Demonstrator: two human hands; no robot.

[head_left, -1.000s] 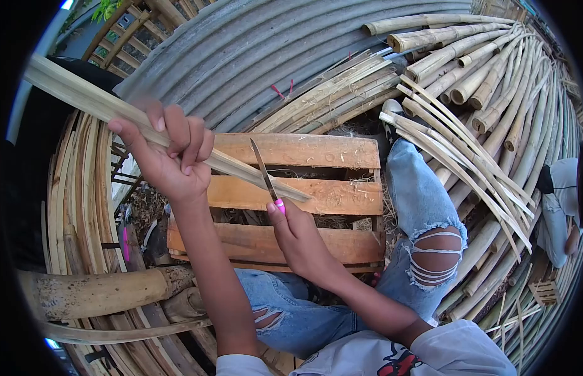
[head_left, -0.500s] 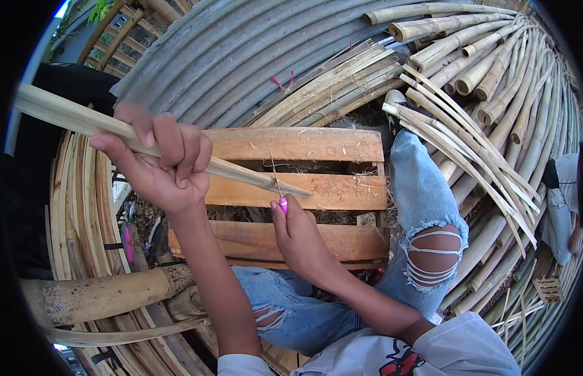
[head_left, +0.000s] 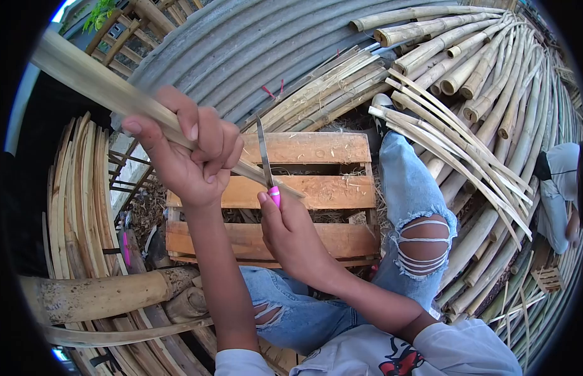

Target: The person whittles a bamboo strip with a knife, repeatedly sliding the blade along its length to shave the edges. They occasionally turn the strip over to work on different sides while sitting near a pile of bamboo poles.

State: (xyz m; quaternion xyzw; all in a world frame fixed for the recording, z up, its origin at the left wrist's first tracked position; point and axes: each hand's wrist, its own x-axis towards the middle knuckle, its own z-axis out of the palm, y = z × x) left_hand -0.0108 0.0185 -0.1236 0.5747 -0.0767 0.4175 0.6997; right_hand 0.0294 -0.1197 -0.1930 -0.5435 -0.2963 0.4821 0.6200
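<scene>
A long split bamboo strip [head_left: 97, 80] runs from the upper left down over a slatted wooden crate [head_left: 329, 191]. My left hand [head_left: 194, 147] is wrapped round the strip near its middle. In my right hand [head_left: 290, 235] is a knife [head_left: 264, 153] with a pink handle, its thin blade pointing up and lying beside the strip near its lower end. That lower end rests over the crate's middle slat. Small shavings lie on the slats.
Split strips are stacked at the left [head_left: 78, 200], beside a thick bamboo pole [head_left: 103, 297]. Whole bamboo poles [head_left: 485, 125] fan out at the right, with loose strips [head_left: 467, 163] on them. Corrugated sheeting [head_left: 222, 56] stands behind. Another person [head_left: 557, 194] is at the right edge.
My left hand has moved right and slightly down with the strip. The knife has shifted a little left and its blade now shows its flat side. The whole view has shifted slightly.
</scene>
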